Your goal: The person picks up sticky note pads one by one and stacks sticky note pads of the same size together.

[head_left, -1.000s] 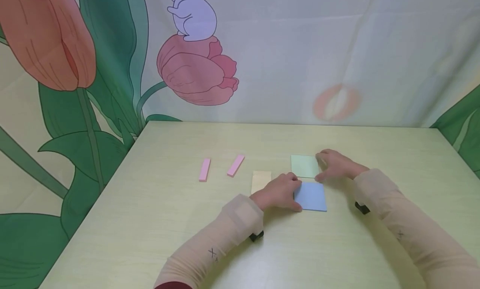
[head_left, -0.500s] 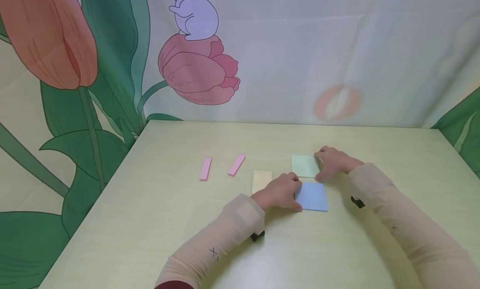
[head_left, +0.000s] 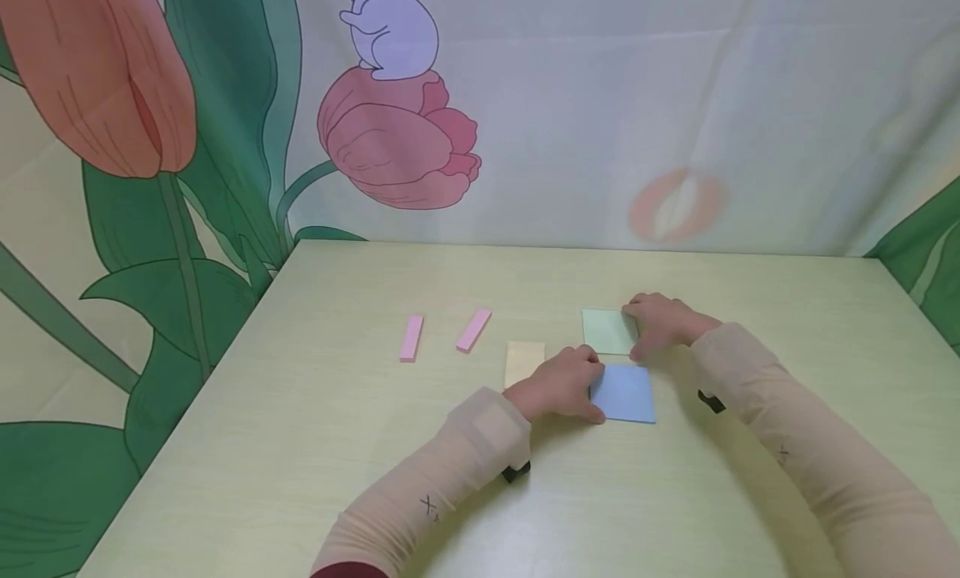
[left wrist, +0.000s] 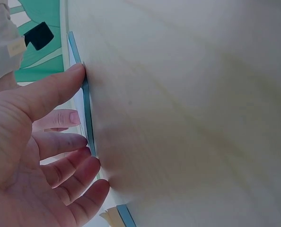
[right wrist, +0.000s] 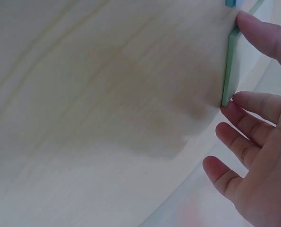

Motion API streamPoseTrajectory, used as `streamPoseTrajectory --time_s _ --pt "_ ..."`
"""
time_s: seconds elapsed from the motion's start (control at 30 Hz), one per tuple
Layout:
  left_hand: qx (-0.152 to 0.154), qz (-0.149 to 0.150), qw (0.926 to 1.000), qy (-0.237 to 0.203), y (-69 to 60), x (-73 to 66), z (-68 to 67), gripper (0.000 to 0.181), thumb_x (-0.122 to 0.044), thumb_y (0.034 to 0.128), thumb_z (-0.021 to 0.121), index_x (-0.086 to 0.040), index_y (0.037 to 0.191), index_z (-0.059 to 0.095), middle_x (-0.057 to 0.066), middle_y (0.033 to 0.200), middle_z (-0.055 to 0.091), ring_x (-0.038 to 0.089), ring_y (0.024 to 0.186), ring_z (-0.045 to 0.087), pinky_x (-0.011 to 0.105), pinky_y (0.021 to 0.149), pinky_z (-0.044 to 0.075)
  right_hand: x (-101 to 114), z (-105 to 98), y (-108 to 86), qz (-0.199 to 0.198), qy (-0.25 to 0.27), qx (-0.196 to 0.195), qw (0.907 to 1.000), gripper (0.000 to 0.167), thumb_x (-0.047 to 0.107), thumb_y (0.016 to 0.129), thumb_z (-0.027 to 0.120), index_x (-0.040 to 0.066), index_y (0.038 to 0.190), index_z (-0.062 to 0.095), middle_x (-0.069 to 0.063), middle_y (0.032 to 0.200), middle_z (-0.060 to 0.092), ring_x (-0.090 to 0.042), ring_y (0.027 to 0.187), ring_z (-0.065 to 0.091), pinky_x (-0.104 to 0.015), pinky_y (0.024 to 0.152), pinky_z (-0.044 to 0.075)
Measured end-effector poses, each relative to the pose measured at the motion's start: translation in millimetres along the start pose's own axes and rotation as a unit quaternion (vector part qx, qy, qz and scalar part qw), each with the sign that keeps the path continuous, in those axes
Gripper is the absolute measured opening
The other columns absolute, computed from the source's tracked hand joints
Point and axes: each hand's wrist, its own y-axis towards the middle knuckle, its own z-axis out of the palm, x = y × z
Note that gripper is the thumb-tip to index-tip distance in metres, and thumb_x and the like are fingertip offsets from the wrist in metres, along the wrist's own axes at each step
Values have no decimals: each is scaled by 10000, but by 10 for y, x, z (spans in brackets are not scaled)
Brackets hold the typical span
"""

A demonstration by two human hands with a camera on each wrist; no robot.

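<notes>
My left hand (head_left: 557, 383) holds the left side of a blue square sticky note pad (head_left: 626, 393), thumb at its near edge and fingers by the far left corner. In the left wrist view, the thumb touches the blue pad's edge (left wrist: 87, 111). Just beyond, a green square sticky note pad (head_left: 606, 332) lies flat. My right hand (head_left: 663, 321) grips its right side, thumb at the near corner and fingertips over the far one. The right wrist view shows thumb and index at two corners of the green pad (right wrist: 229, 71), the other fingers loosely bent.
A cream sticky note pad (head_left: 523, 363) lies left of the blue one, partly hidden by my left hand. Two narrow pink pads (head_left: 411, 338) lie farther left on the pale wooden table (head_left: 300, 444). A printed floral cloth (head_left: 540, 128) hangs behind the table.
My right hand has shifted slightly left, its fingertips reaching farther over the green pad's far edge. My left hand and the blue pad stay in place.
</notes>
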Motion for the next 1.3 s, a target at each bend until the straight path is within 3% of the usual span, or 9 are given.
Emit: streamPoseTrajectory --time_s 0.3,0.57,1.3 --pt "37 -2 10000 28 -11 -24 -13 506 -415 720 682 -119 1112 562 7 1230 440 152 1014 430 185 801 410 -17 -8 -3 -25 -122 153 9998 718 335 682 700 -56 1227 444 -229 1197 422 -337 1049 432 -483 833 391" --pt "12 -14 10000 76 -3 -17 -7 538 -426 717 682 -119 1140 552 7 1230 441 152 1010 431 187 804 411 -40 3 8 41 -149 61 9999 687 384 637 701 -50 1127 494 -176 1053 461 -266 878 458 -386 717 419" --pt "-6 -43 10000 34 7 1 -2 522 -429 715 683 -123 1119 558 4 1244 430 151 1022 429 200 809 411 -83 -42 -69 -189 -23 -299 9994 605 361 622 680 -67 1012 504 -142 905 458 -220 738 463 -326 655 419"
